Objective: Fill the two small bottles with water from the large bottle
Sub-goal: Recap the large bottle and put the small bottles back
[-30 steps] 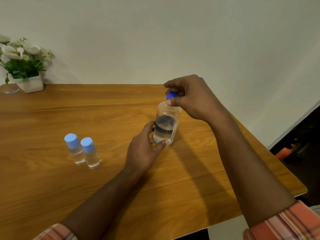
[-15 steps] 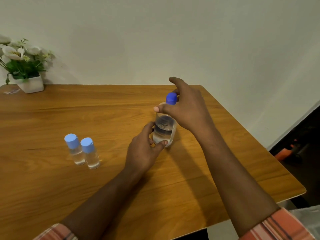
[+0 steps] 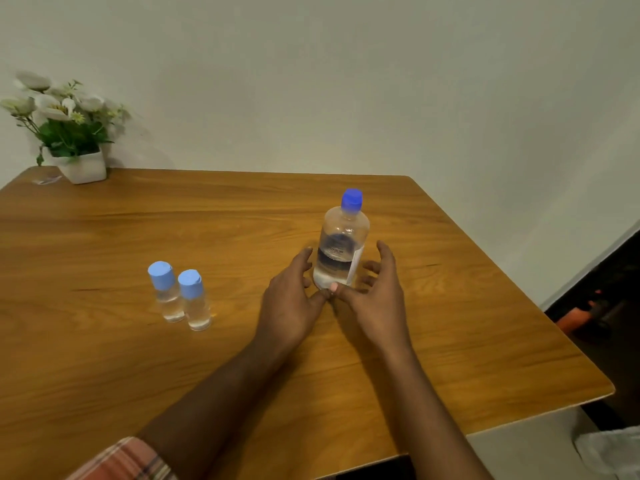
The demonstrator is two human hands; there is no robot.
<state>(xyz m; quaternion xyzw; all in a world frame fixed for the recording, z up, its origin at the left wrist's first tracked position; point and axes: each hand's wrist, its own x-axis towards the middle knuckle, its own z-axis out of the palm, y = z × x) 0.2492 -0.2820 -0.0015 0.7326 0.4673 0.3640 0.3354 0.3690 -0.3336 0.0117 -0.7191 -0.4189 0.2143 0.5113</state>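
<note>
The large clear bottle (image 3: 341, 247) stands upright on the wooden table (image 3: 485, 323), its dark blue cap (image 3: 352, 199) on and some water in its lower part. My left hand (image 3: 294, 303) and my right hand (image 3: 377, 296) flank its base with relaxed, spread fingers, just off the bottle; their thumbs meet in front of it. Two small clear bottles (image 3: 165, 291) (image 3: 194, 299) with light blue caps stand side by side to the left, both holding water.
A white pot of artificial flowers (image 3: 69, 133) sits at the table's far left corner by the wall. The table's right edge drops to the floor, where an orange object (image 3: 575, 318) lies.
My right hand left the blue cap and came down beside the bottle's base. My left hand released its grip on the lower bottle and opened.
</note>
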